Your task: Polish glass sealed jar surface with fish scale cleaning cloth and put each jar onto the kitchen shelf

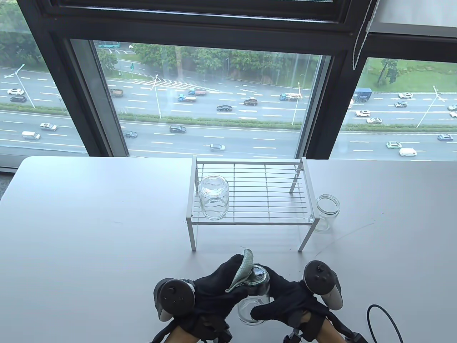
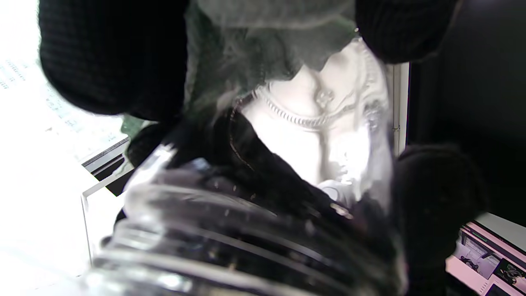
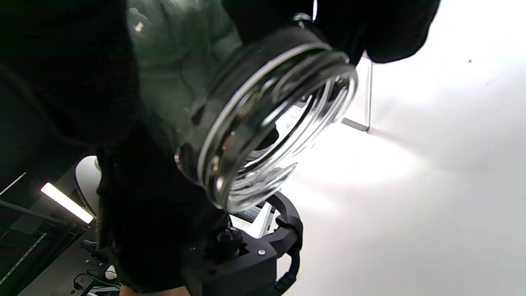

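Note:
Near the table's front edge both gloved hands hold one clear glass jar (image 1: 254, 296), tilted with its open mouth toward me. My right hand (image 1: 282, 296) grips the jar (image 3: 267, 127) around its body. My left hand (image 1: 223, 286) presses the pale green cloth (image 1: 242, 272) against the jar's side; in the left wrist view the cloth (image 2: 263, 45) lies over the glass (image 2: 254, 213). A second jar (image 1: 213, 197) stands upside down on the left part of the white wire shelf (image 1: 250, 193). A third jar (image 1: 327, 212) stands upright on the table just right of the shelf.
The shelf stands at the table's middle, close to the window behind it. A black cable (image 1: 383, 319) loops at the front right corner. The white table (image 1: 89, 232) stretches wide to the left of the hands.

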Demonstrator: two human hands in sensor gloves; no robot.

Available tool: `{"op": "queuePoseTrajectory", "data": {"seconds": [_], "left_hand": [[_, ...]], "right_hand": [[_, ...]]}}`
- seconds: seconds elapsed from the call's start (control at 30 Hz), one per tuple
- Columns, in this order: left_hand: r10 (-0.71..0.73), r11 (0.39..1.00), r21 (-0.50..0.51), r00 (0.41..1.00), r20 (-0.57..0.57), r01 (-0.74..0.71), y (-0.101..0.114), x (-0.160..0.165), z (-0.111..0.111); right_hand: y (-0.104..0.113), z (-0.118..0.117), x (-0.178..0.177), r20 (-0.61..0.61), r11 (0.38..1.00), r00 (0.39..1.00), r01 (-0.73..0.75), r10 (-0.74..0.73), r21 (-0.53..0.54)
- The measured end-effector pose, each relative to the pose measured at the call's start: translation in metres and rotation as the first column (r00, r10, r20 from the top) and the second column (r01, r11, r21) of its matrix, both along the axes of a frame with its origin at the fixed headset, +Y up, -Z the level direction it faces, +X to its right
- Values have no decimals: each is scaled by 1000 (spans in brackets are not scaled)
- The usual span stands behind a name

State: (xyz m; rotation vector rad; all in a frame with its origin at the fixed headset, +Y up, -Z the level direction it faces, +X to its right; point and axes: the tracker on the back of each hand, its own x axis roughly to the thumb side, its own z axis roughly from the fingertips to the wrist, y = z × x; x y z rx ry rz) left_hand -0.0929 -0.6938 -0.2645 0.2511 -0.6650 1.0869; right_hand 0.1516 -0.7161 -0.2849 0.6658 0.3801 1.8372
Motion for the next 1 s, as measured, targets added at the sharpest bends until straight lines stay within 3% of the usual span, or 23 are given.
{"op": "queuePoseTrajectory", "data": {"seconds": [0.23, 0.37, 0.57, 0.73, 1.0], "left_hand": [[57, 991, -119, 998, -29, -60, -6, -11, -9], [-90, 983, -164, 995, -33, 84, -8, -20, -18], [-359, 909, -238, 933, -25, 343, -16, -30, -29], [-355, 885, -319, 935, 5, 338, -27, -34, -37], [-379, 861, -355, 925, 33, 365, -33, -33, -40]], "right_hand": [[1, 3, 1, 143, 985, 988, -74, 51, 159], [8, 1, 9, 234, 957, 969, -140, 79, 254], [20, -5, 21, 332, 938, 941, -170, 63, 303], [32, -18, 25, 364, 929, 930, -181, 54, 324], [61, -47, 18, 415, 897, 909, -203, 23, 393]]}}
